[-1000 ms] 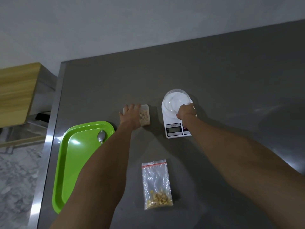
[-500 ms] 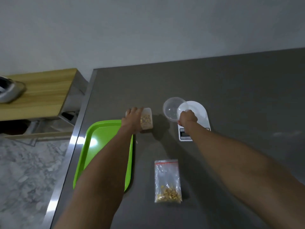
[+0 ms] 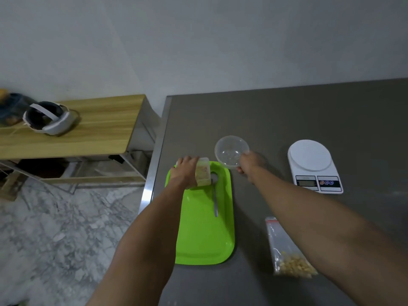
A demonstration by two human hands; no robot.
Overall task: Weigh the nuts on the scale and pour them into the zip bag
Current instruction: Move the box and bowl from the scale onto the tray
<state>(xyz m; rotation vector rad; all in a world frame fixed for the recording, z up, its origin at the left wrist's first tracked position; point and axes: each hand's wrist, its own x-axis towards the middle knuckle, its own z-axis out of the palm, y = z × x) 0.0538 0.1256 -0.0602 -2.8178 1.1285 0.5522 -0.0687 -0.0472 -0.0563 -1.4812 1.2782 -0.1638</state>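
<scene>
Clear plastic bowl (image 3: 231, 151) is pinched at its rim by the right hand (image 3: 249, 162), left hand (image 3: 185, 172) grips the nut container (image 3: 203, 172); tilting could spill nuts onto the green tray (image 3: 205, 237)

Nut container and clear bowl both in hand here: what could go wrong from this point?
1. The left hand holds the nut container over the green tray; if tipped, nuts could land on the tray and spoon.
2. The right hand pinches the clear bowl by its rim, off the scale; it could slip.
</scene>
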